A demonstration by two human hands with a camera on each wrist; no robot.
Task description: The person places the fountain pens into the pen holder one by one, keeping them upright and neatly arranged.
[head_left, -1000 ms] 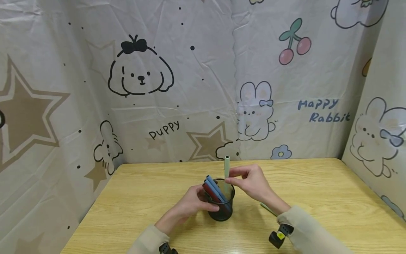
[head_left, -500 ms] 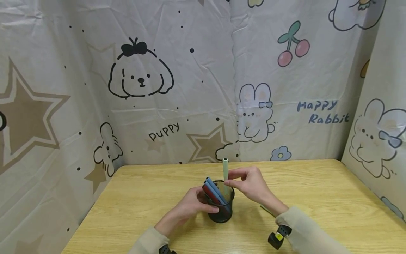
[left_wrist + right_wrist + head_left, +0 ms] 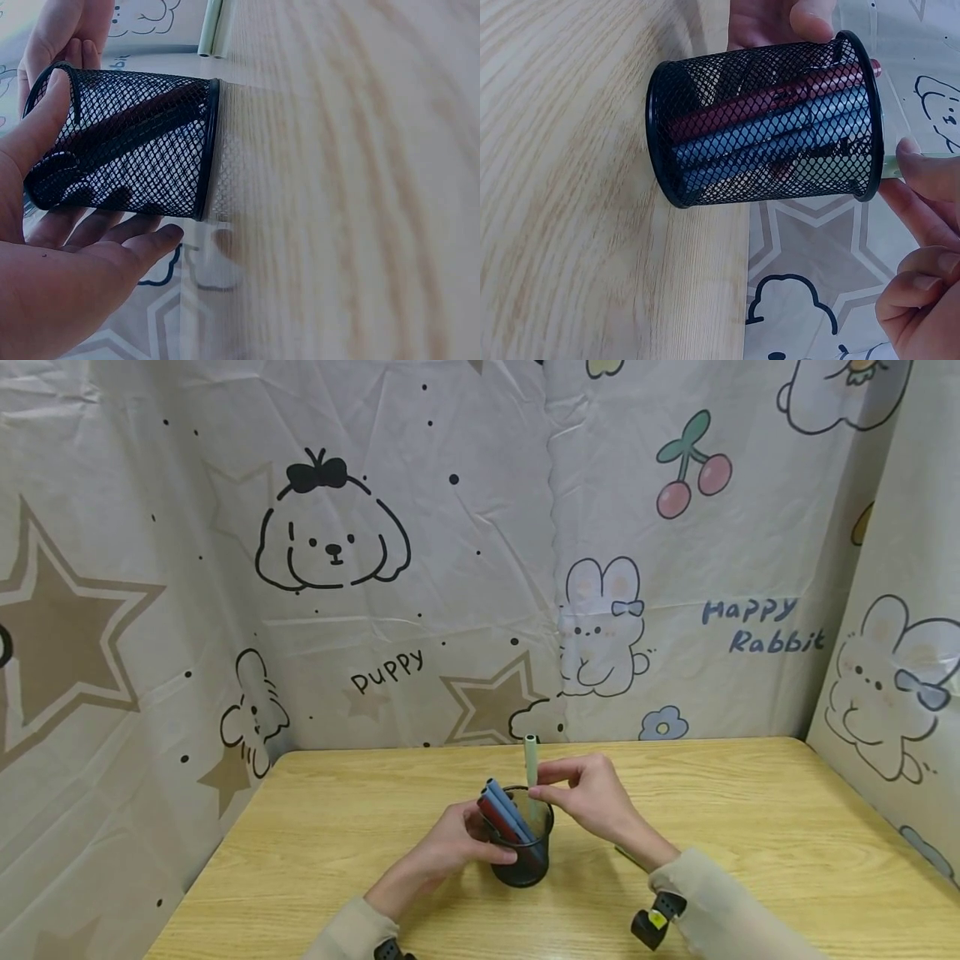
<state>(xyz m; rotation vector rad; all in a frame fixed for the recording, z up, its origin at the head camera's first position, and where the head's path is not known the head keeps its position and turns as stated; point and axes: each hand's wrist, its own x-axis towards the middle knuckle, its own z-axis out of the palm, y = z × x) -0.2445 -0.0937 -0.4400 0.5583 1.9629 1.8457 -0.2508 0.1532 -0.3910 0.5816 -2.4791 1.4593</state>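
A black mesh pen holder (image 3: 525,864) stands upright on the table, gripped by my left hand (image 3: 446,842). In the left wrist view the thumb (image 3: 51,112) lies against the holder's rim and the fingers wrap its far side. Blue pens (image 3: 510,806) and a dark red pen (image 3: 495,818) lean inside toward the left hand. My right hand (image 3: 596,797) pinches a light green pen (image 3: 531,764) between thumb and fingers. That pen is upright, its lower end inside the holder, seen through the mesh in the right wrist view. The other right fingers (image 3: 911,289) are curled.
Two light green pens (image 3: 214,30) lie on the table beyond the holder in the left wrist view; in the head view the right forearm mostly covers them. The wooden table (image 3: 337,827) meets a printed curtain (image 3: 450,568) at the back and sides.
The green pen and right hand have shifted very slightly left over the holder. The left hand keeps its hold on the pen holder, and the head view has tilted a touch.
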